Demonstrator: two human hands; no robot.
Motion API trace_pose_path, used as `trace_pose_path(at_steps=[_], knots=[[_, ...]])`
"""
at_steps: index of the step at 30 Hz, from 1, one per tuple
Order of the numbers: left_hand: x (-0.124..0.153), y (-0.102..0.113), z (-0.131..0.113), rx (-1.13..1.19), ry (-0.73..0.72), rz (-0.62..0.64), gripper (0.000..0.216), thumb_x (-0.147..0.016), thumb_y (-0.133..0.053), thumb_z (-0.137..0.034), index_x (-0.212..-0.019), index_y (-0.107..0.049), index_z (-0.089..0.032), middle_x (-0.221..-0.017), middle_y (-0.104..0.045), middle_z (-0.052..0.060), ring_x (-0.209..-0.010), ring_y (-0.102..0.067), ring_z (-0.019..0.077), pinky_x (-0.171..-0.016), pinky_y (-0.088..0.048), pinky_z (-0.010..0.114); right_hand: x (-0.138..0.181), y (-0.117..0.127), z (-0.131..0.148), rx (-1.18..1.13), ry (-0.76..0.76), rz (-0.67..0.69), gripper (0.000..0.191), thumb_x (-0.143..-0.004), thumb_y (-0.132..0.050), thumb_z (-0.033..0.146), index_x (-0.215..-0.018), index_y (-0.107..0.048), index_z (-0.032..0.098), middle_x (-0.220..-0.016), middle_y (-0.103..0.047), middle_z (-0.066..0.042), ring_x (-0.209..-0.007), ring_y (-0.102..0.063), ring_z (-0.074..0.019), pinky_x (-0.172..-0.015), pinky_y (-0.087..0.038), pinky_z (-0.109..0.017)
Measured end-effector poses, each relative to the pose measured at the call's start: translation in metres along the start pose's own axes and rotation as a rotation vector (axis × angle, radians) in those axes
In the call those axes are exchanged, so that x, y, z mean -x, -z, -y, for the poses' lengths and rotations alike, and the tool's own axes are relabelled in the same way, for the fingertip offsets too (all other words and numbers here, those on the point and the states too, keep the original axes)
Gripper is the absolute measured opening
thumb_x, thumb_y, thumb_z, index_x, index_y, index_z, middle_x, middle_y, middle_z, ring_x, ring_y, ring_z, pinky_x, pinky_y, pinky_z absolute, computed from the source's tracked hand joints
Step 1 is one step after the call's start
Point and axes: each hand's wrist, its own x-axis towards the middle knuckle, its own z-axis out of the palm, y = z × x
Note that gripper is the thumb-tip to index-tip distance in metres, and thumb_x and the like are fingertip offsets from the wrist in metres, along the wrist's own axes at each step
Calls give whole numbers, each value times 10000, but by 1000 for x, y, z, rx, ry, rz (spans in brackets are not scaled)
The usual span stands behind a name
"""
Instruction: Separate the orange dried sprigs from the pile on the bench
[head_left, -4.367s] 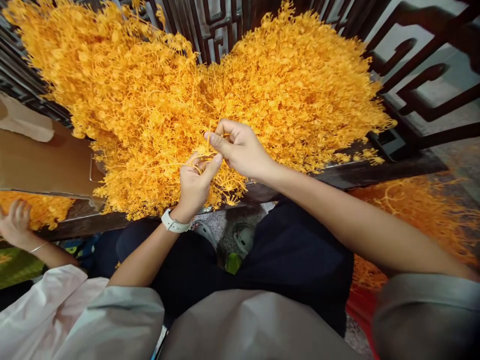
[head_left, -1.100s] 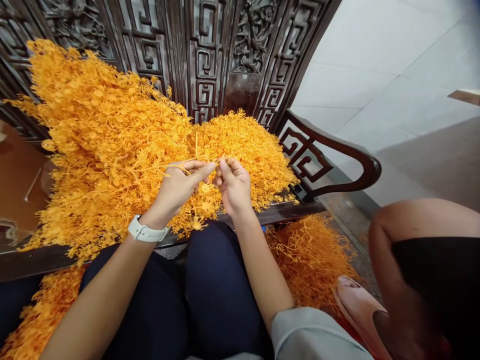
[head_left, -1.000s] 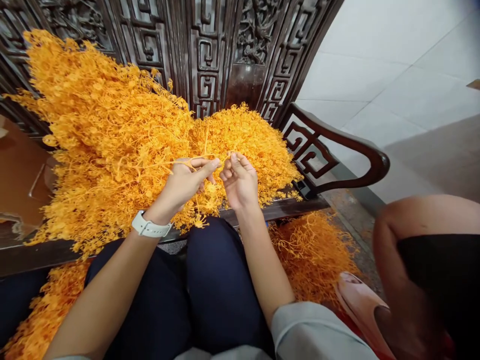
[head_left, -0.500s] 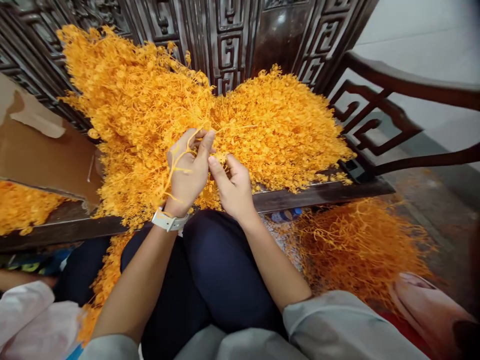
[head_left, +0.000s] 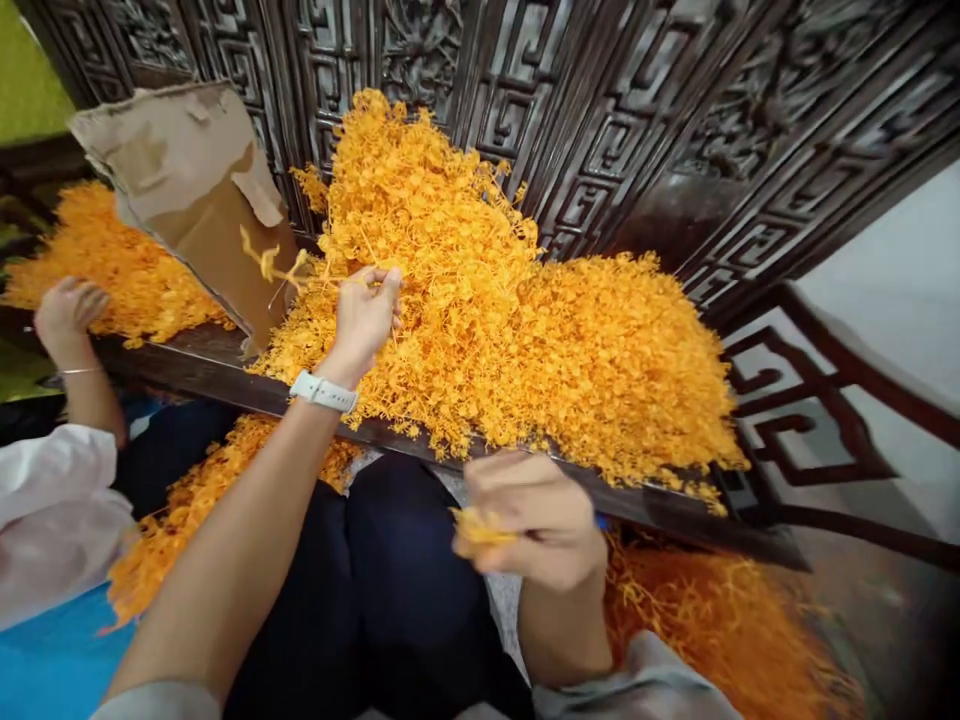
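My left hand, with a pale watch on its wrist, pinches a thin, branched yellow sprig whose forked end sticks out to the left. It hovers over the left part of a big pile of orange-yellow sprigs heaped on a dark wooden bench. My right hand is lower and nearer to me, above my right knee. Its fingers are curled round a small yellow-orange clump, blurred by motion, so its exact shape is unclear.
A torn cardboard sheet stands upright between this pile and another orange pile at left. A co-worker's hand is beside that pile. More sprigs lie on the floor at right. A carved backrest rises behind.
My hands have come apart. The right one has drawn down towards my lap with the yellow-orange clump, while the left keeps the sprig. The view has swung left, bringing in a co-worker's hand.
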Motion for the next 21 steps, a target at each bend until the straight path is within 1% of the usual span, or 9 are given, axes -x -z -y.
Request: trace_pose_path(at_steps=[1, 2, 4, 6, 8, 11, 15, 18, 21], knots=[[7, 5, -5, 37, -3, 18, 322, -935, -784, -489, -831, -614, -236, -617, -570, -10, -517, -501, 117, -500, -378, 286, -2, 15, -7, -114, -2, -69, 162, -907, -786, 495, -963, -780, 343, -660, -650, -10, -489, -502, -155, -454, -413, -318], [14, 7, -9, 66, -8, 28, 346, -923, -793, -524, -848, -616, -237, -620, -577, -10, -517, -517, 115, -497, -385, 283, -4, 31, -16, -214, 16, -240, 266, -884, -758, 620, -953, -782, 365, -681, -645, -11, -506, -499, -160, -446, -427, -308], [27, 7, -15, 107, -8, 42, 369, -923, -782, -571, -895, -626, -238, -623, -586, -10, -524, -555, 122, -508, -412, 285, -6, 58, -41, -296, -168, -648, 483, -830, -715, 758, -1025, -785, 321, -884, -708, -68, -660, -577, -189, -528, -518, -324], [35, 1, -17, 134, 6, 63, 371, -938, -758, -588, -949, -632, -240, -620, -590, -15, -522, -581, 130, -518, -431, 291, -2, 71, -64, -357, -354, -908, 526, -838, -718, 716, -1084, -776, 254, -1129, -726, -116, -837, -640, -192, -684, -584, -330], [37, -7, -16, 147, 21, 93, 363, -952, -744, -585, -976, -626, -243, -606, -587, -26, -488, -572, 126, -503, -421, 291, 4, 68, -78, -298, -447, -1060, 412, -829, -786, 535, -1105, -764, 231, -1228, -714, -107, -896, -650, -166, -778, -582, -313], [38, -20, -11, 153, 26, 158, 344, -970, -732, -561, -944, -600, -243, -573, -571, -46, -419, -520, 107, -462, -384, 286, 13, 48, -77, -33, -417, -1145, 305, -764, -831, 349, -1039, -760, 240, -1101, -729, -65, -800, -623, -143, -757, -555, -310], [43, -38, -6, 155, 10, 265, 371, -974, -721, -570, -884, -562, -247, -549, -564, -60, -377, -485, 89, -422, -341, 278, 11, 38, -46, 231, -359, -1033, 324, -784, -854, 364, -1080, -748, 286, -952, -726, -39, -696, -593, -152, -665, -536, -327], [48, -50, -5, 153, -24, 322, 387, -964, -727, -585, -881, -556, -248, -552, -582, -56, -377, -503, 93, -410, -336, 277, 6, 58, -30, 285, -331, -988, 553, -794, -864, 367, -1310, -666, 341, -1136, -733, -58, -807, -657, -167, -704, -558, -325], [51, -62, -3, 164, -50, 339, 385, -966, -725, -582, -885, -545, -251, -554, -590, -55, -385, -526, 104, -408, -356, 279, -4, 100, -40, 188, -450, -1137, 675, -778, -842, 398, -1397, -590, 305, -1444, -616, -130, -974, -694, -194, -778, -587, -353]])
